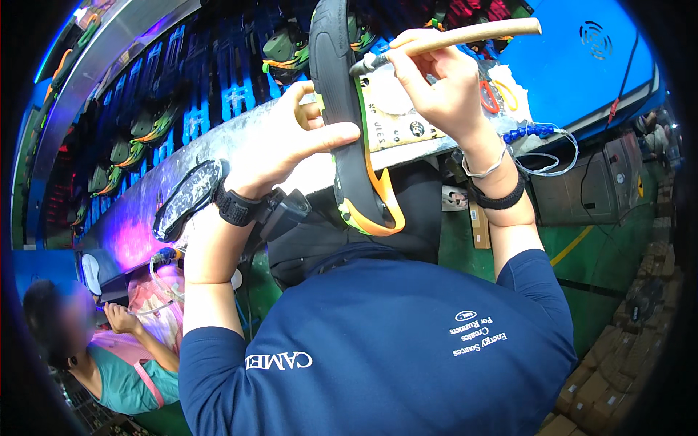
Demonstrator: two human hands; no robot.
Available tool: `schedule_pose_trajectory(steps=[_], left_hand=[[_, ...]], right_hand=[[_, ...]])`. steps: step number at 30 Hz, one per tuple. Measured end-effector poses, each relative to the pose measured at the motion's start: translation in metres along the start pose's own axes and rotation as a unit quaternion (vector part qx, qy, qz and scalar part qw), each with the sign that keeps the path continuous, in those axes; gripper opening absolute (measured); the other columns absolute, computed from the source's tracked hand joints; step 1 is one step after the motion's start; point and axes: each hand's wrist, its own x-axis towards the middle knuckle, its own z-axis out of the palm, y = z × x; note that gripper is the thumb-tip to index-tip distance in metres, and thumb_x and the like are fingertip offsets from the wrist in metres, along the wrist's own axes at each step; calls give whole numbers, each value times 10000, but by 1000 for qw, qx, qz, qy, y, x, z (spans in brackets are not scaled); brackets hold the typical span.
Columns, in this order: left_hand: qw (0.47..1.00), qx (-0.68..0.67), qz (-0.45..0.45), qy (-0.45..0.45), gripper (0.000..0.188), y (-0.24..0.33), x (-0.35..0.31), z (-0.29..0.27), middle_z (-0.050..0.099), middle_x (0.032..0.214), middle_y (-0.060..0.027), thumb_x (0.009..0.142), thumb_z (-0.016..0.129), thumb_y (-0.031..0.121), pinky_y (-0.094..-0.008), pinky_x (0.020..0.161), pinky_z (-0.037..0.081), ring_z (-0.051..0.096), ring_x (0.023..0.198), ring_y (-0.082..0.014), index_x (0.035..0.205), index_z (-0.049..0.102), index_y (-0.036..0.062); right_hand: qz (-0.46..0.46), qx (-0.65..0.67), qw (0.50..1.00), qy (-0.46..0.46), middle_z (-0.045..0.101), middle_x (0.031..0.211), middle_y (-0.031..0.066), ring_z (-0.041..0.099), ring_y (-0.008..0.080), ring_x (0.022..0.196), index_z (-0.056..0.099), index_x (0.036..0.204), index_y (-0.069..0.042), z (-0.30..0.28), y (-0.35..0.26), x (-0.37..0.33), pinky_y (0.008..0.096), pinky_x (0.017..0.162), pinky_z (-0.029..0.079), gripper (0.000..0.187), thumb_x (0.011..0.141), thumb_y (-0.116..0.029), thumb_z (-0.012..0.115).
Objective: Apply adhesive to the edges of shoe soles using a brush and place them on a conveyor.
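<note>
My left hand (280,142) grips a long black shoe sole (340,102) with orange and green edging, thumb laid across it and fingers behind. The sole stands nearly upright in front of me, its orange-rimmed end toward my body. In my right hand (440,91) is a brush (476,35), its wooden handle pinched between thumb and fingers. The dark brush head sits at the sole's right edge; whether it touches is unclear. Beside my left wrist, a dark sole-shaped piece (190,200) with whitish smears lies on the bench.
Beyond the bench (127,211), a lit rack or conveyor carries several green-and-orange shoes (285,49). Printed sheeting (392,116) and red and yellow loops (488,96) lie under my right hand. A blue machine (582,58) stands right; a co-worker (131,363) sits lower left.
</note>
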Motion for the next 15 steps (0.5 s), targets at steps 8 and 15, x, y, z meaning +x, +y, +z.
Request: schedule_pose_trajectory(steps=[8,15], left_hand=[[1000,0,17,18,734,-7,-6,-4,531,854,-77,632,721,150,-225,660,438,522,767,-122,1166,270,-74],[998,-64,0,-17,661,13,0,5,533,809,-57,649,706,170,-215,643,442,537,789,-116,1137,318,-50]], right_hand=[[-2,-37,999,-25,533,699,24,513,36,619,529,857,36,-1,-13,-4,151,526,416,113,748,19,554],[78,123,989,22,551,614,28,511,46,514,555,805,29,-13,-18,-14,186,448,403,82,737,-15,567]])
